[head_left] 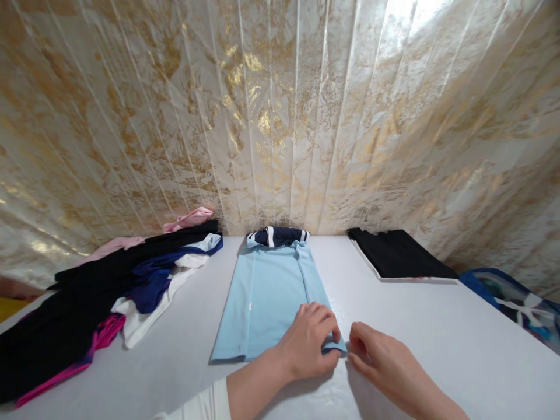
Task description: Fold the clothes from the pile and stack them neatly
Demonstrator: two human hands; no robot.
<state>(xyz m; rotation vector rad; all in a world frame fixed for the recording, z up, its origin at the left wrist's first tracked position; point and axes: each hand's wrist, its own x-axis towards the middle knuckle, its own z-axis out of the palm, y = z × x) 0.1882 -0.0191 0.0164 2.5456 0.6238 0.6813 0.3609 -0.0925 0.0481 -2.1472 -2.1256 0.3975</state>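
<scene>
A light blue polo-like shirt (275,297) lies lengthwise on the white table, its sides folded inward into a long panel. Its dark navy collar with white stripes (282,236) is at the far end. My left hand (310,344) rests over the near right corner, with the hem between its thumb and curled fingers. Just right of it, my right hand (380,359) has its thumb and fingertips drawn together at that same corner. The fingertips partly hide the cloth there.
A loose heap of clothes (96,291) in black, blue, white and pink spreads over the left side. A folded black garment (402,254) lies at the back right. Beyond it sits a blue-edged clear bag (516,303). A gold-patterned curtain (280,116) hangs behind the white table (420,326).
</scene>
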